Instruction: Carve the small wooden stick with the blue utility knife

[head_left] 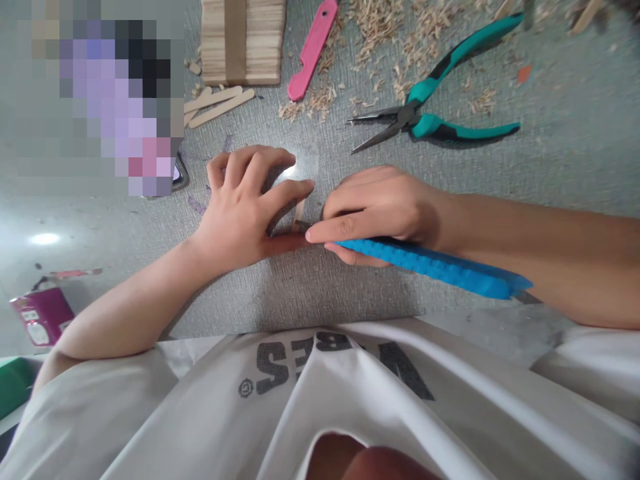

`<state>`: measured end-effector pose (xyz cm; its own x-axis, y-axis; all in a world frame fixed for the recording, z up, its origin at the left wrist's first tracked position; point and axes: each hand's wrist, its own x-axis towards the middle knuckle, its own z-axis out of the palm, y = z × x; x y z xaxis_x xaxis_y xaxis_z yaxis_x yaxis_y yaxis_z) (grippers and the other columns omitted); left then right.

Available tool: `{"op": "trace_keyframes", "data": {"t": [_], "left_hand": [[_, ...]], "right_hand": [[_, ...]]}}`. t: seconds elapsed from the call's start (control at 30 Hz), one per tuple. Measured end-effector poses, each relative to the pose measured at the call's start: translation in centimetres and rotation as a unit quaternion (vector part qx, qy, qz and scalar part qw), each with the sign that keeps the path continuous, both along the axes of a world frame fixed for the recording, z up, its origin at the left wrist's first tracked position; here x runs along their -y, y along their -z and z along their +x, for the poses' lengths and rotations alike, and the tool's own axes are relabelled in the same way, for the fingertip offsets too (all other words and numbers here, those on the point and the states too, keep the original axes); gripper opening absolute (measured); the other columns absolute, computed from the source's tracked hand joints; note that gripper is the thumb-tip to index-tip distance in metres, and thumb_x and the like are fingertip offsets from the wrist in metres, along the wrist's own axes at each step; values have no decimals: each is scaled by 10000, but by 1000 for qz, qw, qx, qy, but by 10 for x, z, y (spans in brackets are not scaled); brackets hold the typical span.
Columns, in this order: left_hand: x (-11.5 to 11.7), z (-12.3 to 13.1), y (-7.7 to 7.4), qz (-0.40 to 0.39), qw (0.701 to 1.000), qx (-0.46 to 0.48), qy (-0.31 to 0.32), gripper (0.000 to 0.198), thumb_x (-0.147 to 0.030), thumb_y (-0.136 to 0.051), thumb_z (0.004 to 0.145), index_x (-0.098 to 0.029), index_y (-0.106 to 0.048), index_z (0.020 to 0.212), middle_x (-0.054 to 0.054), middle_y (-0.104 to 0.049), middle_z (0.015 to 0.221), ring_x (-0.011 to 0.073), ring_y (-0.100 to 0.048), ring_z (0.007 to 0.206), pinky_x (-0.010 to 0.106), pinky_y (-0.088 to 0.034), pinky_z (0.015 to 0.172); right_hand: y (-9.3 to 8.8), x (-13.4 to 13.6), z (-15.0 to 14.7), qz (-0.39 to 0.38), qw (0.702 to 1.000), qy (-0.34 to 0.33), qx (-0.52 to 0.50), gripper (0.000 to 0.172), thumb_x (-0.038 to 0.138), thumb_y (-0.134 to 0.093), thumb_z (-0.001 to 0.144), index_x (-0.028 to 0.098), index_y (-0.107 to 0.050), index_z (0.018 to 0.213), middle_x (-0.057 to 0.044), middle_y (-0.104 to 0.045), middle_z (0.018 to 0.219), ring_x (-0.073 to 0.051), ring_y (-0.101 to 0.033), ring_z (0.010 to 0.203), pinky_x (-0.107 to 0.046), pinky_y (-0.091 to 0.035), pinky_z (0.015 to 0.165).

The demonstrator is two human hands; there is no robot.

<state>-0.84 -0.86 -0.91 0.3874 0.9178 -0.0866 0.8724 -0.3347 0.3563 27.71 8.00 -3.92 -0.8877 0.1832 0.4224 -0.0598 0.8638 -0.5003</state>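
My right hand (380, 207) is closed around a blue utility knife (440, 267), its forefinger stretched along the top. The knife's handle slants down to the right, past the wrist. A short dark bit of blade shows at the front, over a thin wooden craft stick (299, 212). My left hand (250, 200) steadies this stick on the table between thumb and forefinger, the other fingers curled above. Most of the stick is hidden by the fingers. The two hands nearly touch at the blade.
Teal-handled needle-nose pliers (407, 117) lie spread beyond my right hand. Farther back are a pink folded cutter (313, 50), wood shavings (377, 30), a banded bundle of craft sticks (263, 43) and loose sticks (220, 107). A purple box (43, 317) sits at left.
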Motion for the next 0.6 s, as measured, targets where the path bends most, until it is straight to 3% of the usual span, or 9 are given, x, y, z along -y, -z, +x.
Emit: {"op": "trace_keyframes", "data": {"t": [0.13, 0.27, 0.4, 0.6], "left_hand": [[0, 0, 0, -12, 1000, 2, 2, 696, -888, -667, 1087, -464, -697, 1639, 93, -623, 1875, 439, -558, 1758, 845, -471, 1387], [-1, -1, 0, -23, 1000, -2, 6, 748, -932, -622, 1084, -456, -686, 1658, 89, -604, 1895, 440, -536, 1772, 857, -460, 1386], [-1, -1, -2, -17, 1000, -13, 8, 661, -853, -573, 1142, -450, -682, 1655, 94, -600, 1894, 428, -540, 1782, 850, -470, 1386], [0, 0, -4, -11, 1000, -17, 11, 628, -822, -626, 1132, -456, -684, 1640, 96, -610, 1884, 438, -562, 1778, 853, -498, 1379]], "right_hand": [[7, 0, -5, 42, 998, -2, -56, 204, 339, -624, 1198, 271, -768, 1327, 25, -703, 942, -88, -550, 788, -295, -368, 757], [2, 0, -1, 39, 999, -8, -10, 211, 336, -645, 1196, 267, -750, 1366, 16, -723, 981, -92, -588, 823, -297, -409, 773], [-9, -1, 4, 2, 999, -16, 39, 268, 304, -610, 1206, 282, -742, 1438, -2, -775, 1059, -99, -636, 858, -295, -496, 813], [-9, 0, 1, -81, 996, -26, 2, 199, 260, -639, 1196, 269, -763, 1351, 26, -750, 967, -61, -674, 823, -228, -520, 784]]}}
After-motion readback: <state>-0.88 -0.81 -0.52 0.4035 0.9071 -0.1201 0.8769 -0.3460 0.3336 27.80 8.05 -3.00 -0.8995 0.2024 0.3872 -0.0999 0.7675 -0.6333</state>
